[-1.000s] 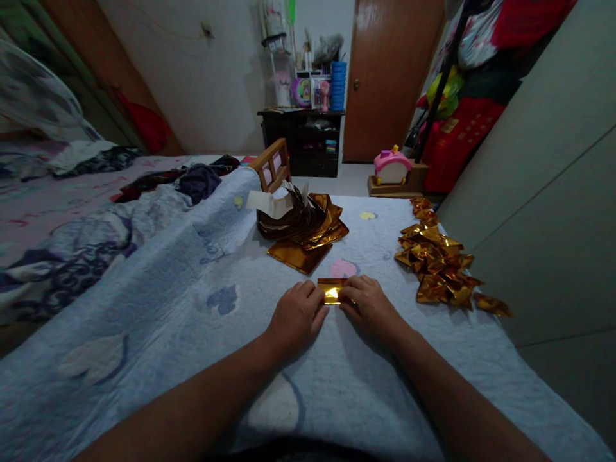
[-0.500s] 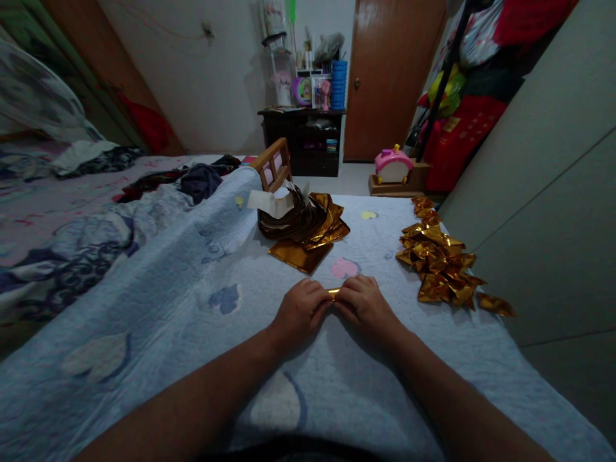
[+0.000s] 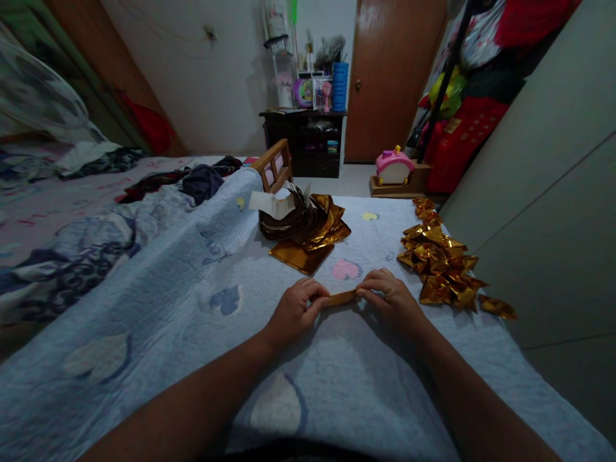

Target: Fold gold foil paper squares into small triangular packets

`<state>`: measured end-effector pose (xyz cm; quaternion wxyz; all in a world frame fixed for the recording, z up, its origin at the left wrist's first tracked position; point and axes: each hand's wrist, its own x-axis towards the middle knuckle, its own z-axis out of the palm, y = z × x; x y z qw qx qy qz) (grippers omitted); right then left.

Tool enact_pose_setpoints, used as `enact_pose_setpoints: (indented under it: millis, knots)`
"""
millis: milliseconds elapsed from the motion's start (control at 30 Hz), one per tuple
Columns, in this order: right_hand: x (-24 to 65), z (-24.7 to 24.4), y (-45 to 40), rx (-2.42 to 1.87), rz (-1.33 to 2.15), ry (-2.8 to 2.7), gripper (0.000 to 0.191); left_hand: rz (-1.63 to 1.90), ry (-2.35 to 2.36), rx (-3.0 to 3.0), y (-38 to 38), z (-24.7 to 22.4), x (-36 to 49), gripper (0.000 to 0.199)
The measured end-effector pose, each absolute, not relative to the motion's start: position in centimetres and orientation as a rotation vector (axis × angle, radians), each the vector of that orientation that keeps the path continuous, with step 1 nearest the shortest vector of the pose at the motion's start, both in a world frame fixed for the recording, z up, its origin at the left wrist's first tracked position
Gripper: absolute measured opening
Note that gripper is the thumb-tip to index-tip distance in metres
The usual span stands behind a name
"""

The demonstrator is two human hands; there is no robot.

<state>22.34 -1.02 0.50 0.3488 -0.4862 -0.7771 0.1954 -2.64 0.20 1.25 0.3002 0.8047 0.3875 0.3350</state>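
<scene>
A narrow folded strip of gold foil paper [image 3: 342, 298] spans the gap between my two hands, just above or on the blue bed cover; which one I cannot tell. My left hand [image 3: 299, 307] pinches its left end between thumb and fingers. At the other end, my right hand [image 3: 389, 300] pinches the strip near its tip. Beyond my hands lies a fanned stack of gold foil sheets [image 3: 332, 224], with one flat gold sheet [image 3: 303, 258] at its near side. To the right sits a heap of folded gold foil pieces [image 3: 440, 266].
The pale blue cover [image 3: 283, 346] with heart prints rises in a ridge at the left. A small wooden rail [image 3: 274, 165] stands behind the stack. A pale cabinet wall [image 3: 558, 224] borders the right side. A pink toy [image 3: 394, 168] sits beyond the far edge.
My hands have moved apart, the right one shifting rightward along the strip. More of the folded gold paper now shows between them, and it tilts slightly.
</scene>
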Motion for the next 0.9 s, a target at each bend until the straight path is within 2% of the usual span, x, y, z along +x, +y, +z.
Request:
enact_pose_setpoints:
  millis: [200, 467, 733, 900]
  knots:
    - [21.9, 1.2, -1.4, -1.250, 0.789, -1.678, 0.021, 0.890, 1.053, 1.859, 0.1, 1.5, -2.6, 0.017]
    - [20.8, 1.6, -2.0, -1.142, 1.350, -1.212, 0.027, 0.917, 0.942, 1.426, 0.3, 0.8, -2.1, 0.023]
    - [20.2, 1.4, -1.9, -1.079, 1.455, -1.155, 0.036, 0.873, 0.899, 1.169, 0.1, 0.9, -1.7, 0.032]
    - [19.9, 0.6, -2.0, -1.060, 1.465, -1.075, 0.024, 0.772, 0.852, 1.179, -0.2, 1.2, -1.7, 0.033]
